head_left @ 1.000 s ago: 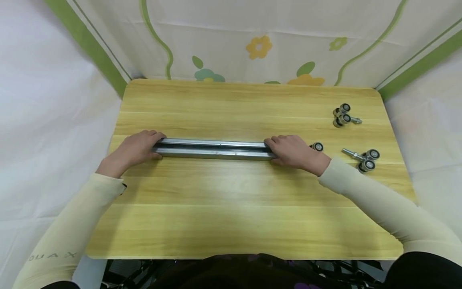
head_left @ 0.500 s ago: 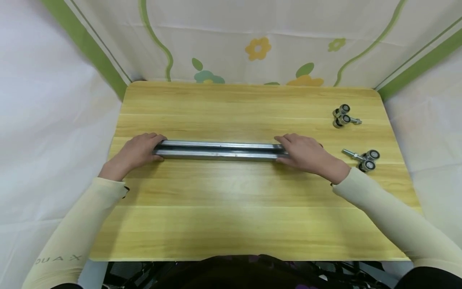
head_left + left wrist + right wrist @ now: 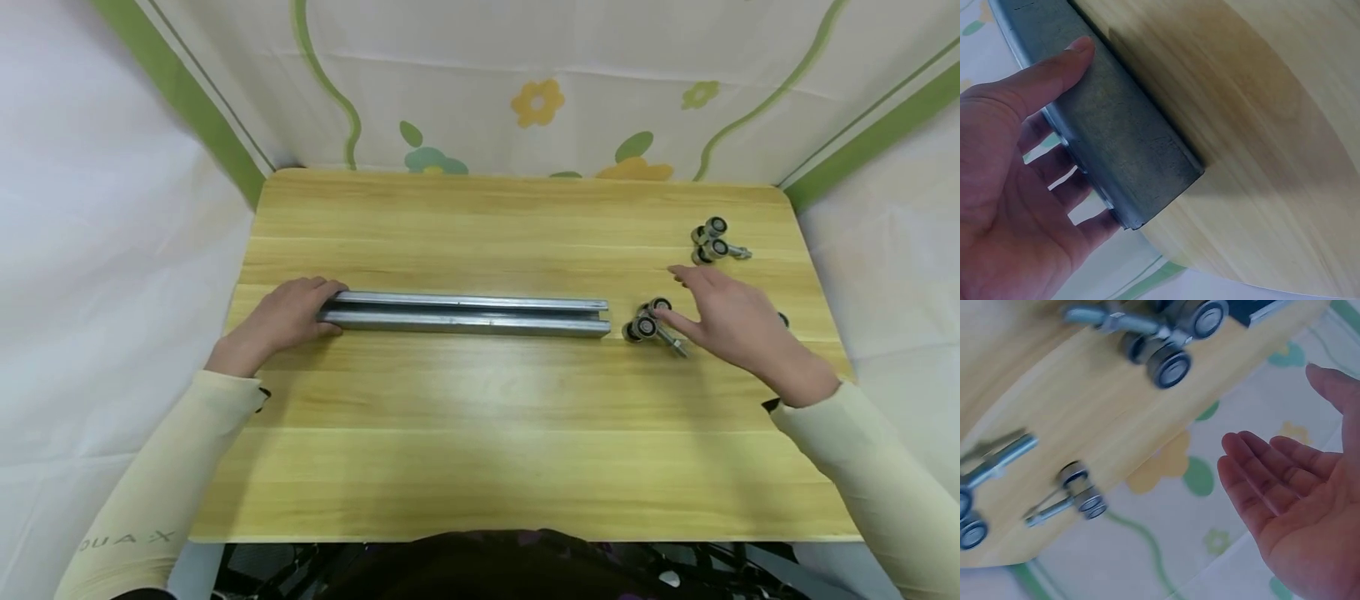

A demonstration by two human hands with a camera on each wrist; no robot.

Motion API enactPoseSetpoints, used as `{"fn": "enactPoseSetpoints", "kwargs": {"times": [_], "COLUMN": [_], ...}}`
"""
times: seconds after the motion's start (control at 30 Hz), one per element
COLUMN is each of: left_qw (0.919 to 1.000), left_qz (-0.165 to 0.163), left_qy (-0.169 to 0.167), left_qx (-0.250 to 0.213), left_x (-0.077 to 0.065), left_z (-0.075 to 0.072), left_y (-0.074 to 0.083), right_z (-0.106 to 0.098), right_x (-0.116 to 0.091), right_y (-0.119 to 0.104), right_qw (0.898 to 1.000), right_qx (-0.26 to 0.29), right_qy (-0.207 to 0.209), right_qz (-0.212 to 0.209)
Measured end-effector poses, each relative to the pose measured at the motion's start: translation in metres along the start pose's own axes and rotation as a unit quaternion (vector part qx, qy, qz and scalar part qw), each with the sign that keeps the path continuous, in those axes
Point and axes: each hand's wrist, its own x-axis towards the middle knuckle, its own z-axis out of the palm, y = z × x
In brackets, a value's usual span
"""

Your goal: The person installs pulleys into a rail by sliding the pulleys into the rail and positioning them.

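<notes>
Step at the rail (image 3: pixel 465 322): the work appears to be a steadying hold on one end, with a second hold not yet made.
Next at the middle roller (image 3: pixel 642 328): a light pinch from above seems called for, the rail braced against sliding.
Left hand (image 3: pixel 277 323): grips the rail's left end, thumb pressed along one side, fingers at the opposite edge.
Rail: lies across the surface (image 3: pixel 480 467), slot up, its bare right end just beside the middle roller's wheels.
Far roller (image 3: pixel 717 247): sits near the back edge, past the fingertips.
Right hand (image 3: pixel 738 323): hovers empty, fingers loose, thumb close over the middle roller.
Right roller (image 3: pixel 972 534): mostly hidden by the right hand from the head view.
</notes>
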Motion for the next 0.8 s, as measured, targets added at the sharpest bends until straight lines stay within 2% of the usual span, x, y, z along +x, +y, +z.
{"fn": "enactPoseSetpoints", "kwargs": {"times": [0.27,0.43,0.63,0.8], "left_qw": [1.0,0.9999,0.9999,0.9999], "left_qz": [0.004,0.008,0.013,0.007], "left_qy": [-0.004,-0.005,0.003,0.006], "left_qx": [0.003,-0.004,-0.007,-0.005], "left_x": [0.003,0.002,0.0,-0.001], "left_z": [-0.001,-0.001,0.001,0.002], "left_y": [-0.003,-0.002,-0.002,-0.002], "right_z": [0.009,0.023,0.039,0.052], "right_x": [-0.024,-0.032,-0.036,-0.038], "right_y": [0.023,0.027,0.024,0.022], "right_qw": [0.997,0.995,0.992,0.991], "right_qx": [-0.004,0.007,0.027,0.033], "right_qy": [-0.051,-0.082,-0.095,-0.103], "right_qz": [0.064,0.064,0.08,0.075]}}
